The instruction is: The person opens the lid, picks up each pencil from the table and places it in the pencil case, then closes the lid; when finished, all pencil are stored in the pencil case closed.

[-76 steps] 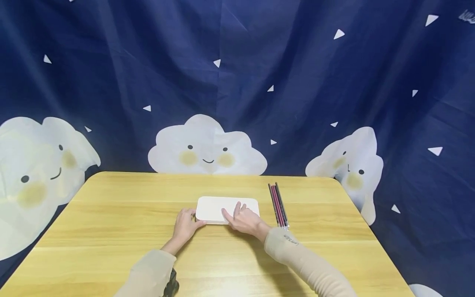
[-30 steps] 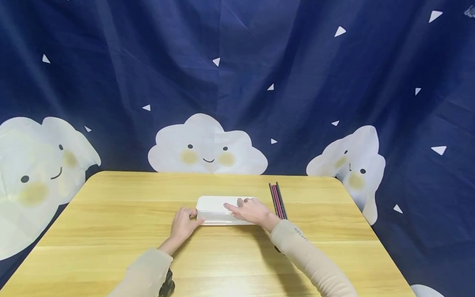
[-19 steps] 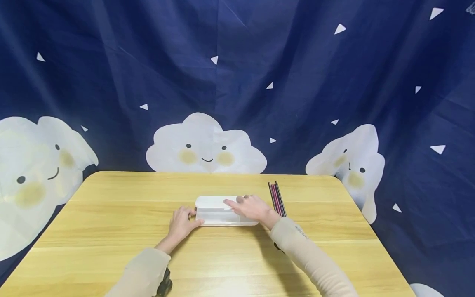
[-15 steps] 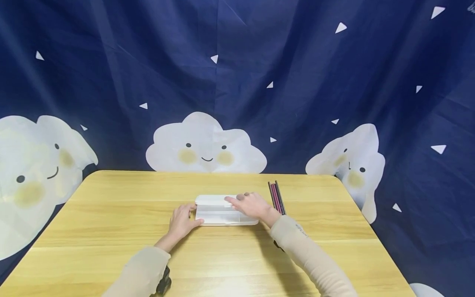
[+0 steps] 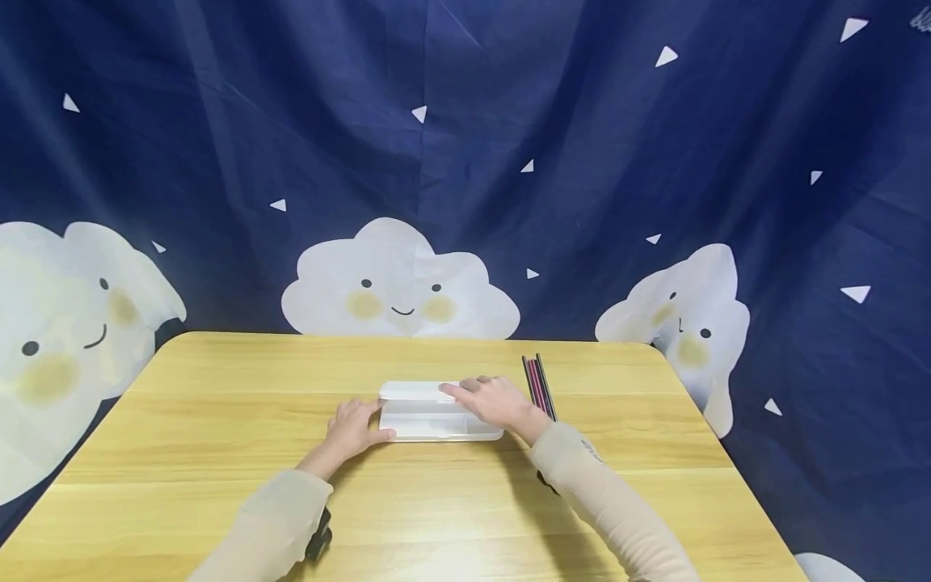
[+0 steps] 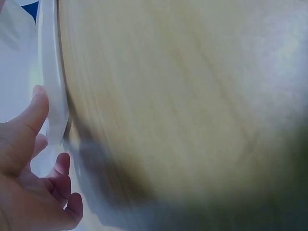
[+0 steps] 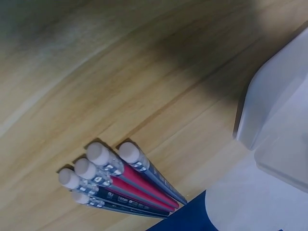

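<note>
Head view: gripping box (image 5: 422,426) by one end with left hand (image 5: 349,428), pinching tilted lid (image 5: 410,391) with right hand (image 5: 498,402); probably light, stiff, slick, best held by rim (image 5: 429,440).

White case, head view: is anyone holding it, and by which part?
The left hand holds the white case by its left end. The right hand is on the raised lid; whether it grips cannot be told.

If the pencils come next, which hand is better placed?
Probably the right hand: the pencils lie near its wrist, though it's at the lid; the left hand grips the case's opposite end.
</note>
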Tool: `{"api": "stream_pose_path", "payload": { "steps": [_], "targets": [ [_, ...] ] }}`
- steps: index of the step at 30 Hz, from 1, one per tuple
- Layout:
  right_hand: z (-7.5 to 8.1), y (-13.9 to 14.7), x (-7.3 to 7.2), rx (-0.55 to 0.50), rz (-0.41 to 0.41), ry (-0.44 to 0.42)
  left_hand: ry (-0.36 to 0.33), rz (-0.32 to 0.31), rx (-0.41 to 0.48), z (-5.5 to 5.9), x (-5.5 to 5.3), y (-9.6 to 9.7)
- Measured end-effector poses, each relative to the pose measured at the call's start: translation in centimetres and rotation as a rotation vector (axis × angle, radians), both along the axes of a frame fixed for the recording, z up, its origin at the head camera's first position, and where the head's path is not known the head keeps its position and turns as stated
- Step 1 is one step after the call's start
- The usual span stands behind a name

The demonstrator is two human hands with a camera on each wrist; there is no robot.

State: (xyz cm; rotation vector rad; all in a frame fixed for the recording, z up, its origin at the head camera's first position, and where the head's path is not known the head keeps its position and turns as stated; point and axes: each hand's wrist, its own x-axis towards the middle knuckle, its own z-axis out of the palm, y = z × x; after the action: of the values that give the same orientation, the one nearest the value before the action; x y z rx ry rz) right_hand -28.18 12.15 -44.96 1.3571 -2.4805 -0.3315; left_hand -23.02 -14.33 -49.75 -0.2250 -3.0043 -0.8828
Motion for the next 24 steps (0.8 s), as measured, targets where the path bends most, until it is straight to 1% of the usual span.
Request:
{"api": "stream_pose_path", "payload": {
  "steps": [1,5,8,10,14,16,18,20,22,24],
  "targets": [
    [0.0,0.1,0.1,-0.005,0.008,0.000,-0.040,0.007,0.001,0.7,0.2,0.1],
    [-0.2,0.9,0.1,-0.053,0.095,0.031,-0.078,0.014,-0.029,1.2,0.1,0.3],
    [-0.5,1.8,0.1,-0.104,0.167,0.083,-0.077,0.011,-0.032,1.2,0.3,0.4],
    [-0.6,2.4,0.0,-0.133,0.197,0.120,-0.073,0.008,-0.028,0.9,0.3,0.3],
    [-0.7,3.2,0.0,-0.197,0.214,0.204,-0.062,-0.003,-0.033,0.6,0.2,0.2],
    [-0.7,3.4,0.1,-0.227,0.196,0.223,-0.059,-0.008,-0.041,0.6,0.1,0.2],
    [-0.6,3.6,0.1,-0.246,0.152,0.209,-0.057,-0.015,-0.048,0.7,0.1,0.3],
    [-0.7,3.8,0.1,-0.266,0.103,0.176,-0.056,-0.017,-0.054,0.8,0.0,0.3],
    [-0.8,4.0,0.0,-0.303,0.042,0.119,-0.058,-0.019,-0.060,0.8,0.0,0.3],
    [-1.1,4.3,-0.3,-0.345,-0.007,0.096,-0.054,-0.023,-0.064,0.9,-0.1,0.3]
  ]
}}
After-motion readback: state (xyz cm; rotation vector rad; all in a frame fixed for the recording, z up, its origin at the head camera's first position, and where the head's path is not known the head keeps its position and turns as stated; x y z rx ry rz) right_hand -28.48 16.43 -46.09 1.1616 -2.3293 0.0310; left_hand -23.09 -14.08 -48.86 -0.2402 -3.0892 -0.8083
